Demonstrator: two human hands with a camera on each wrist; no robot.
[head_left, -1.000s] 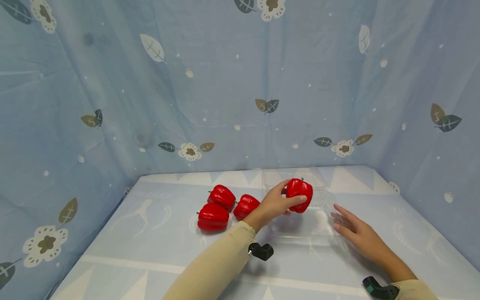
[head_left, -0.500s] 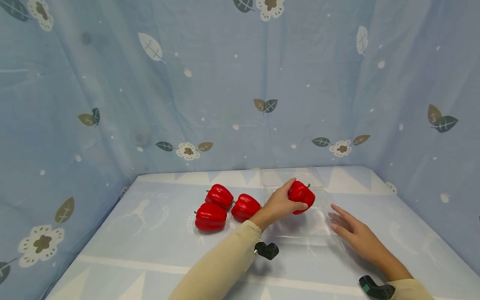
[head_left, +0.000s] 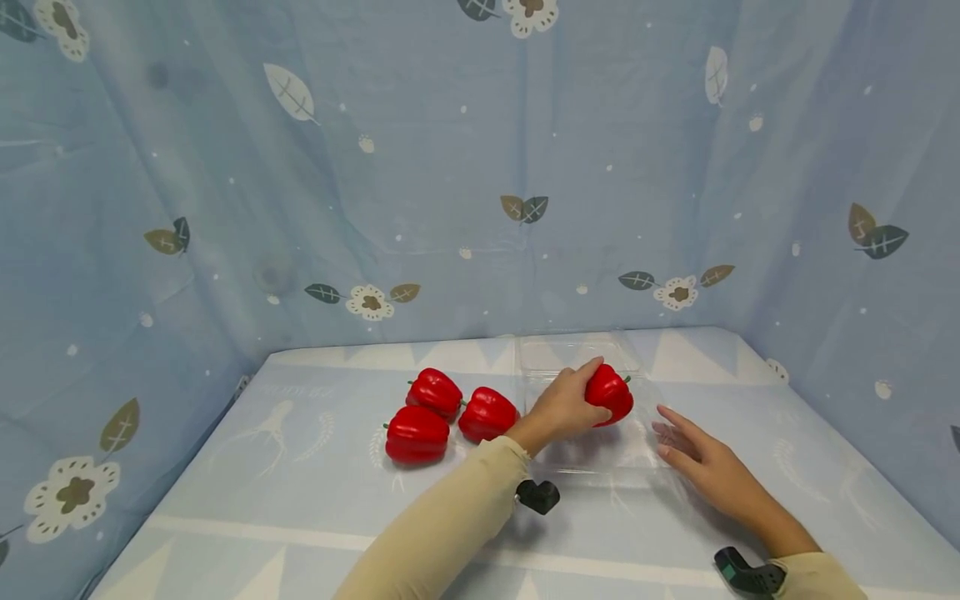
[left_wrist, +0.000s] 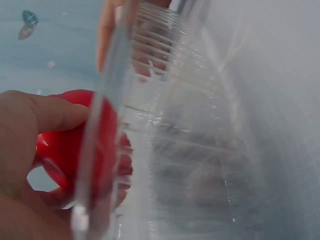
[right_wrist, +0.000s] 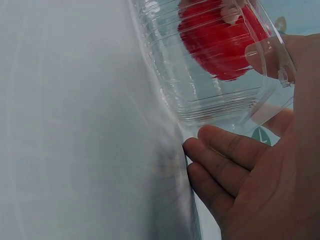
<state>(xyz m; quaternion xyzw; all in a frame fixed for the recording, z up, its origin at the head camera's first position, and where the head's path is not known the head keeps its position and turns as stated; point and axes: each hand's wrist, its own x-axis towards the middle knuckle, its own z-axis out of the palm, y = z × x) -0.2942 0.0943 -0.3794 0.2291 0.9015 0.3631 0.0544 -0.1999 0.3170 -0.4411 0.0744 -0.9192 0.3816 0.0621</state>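
My left hand (head_left: 564,407) grips a shiny red bell pepper (head_left: 612,395), its green stem pointing right. The pepper is over a clear plastic box (head_left: 600,460); in the left wrist view the pepper (left_wrist: 75,145) shows partly through the box wall. To the right of the box is my right hand (head_left: 712,471), fingers extended and relaxed. In the right wrist view, that hand's fingertips (right_wrist: 207,132) are right at the box's ribbed end (right_wrist: 220,107), with the thumb by the rim. Three more red bell peppers (head_left: 417,435) lie grouped left of the box.
A clear lid (head_left: 577,354) lies behind the box, near the rear edge of the cloth-covered table (head_left: 247,492). Blue patterned curtains (head_left: 465,167) enclose the back and sides. Black wrist devices (head_left: 750,575) are worn at both cuffs.
My left hand has moved slightly right and lower with the bell pepper, which has turned so its stem tips from upward to the right. The right hand keeps its place beside the box.
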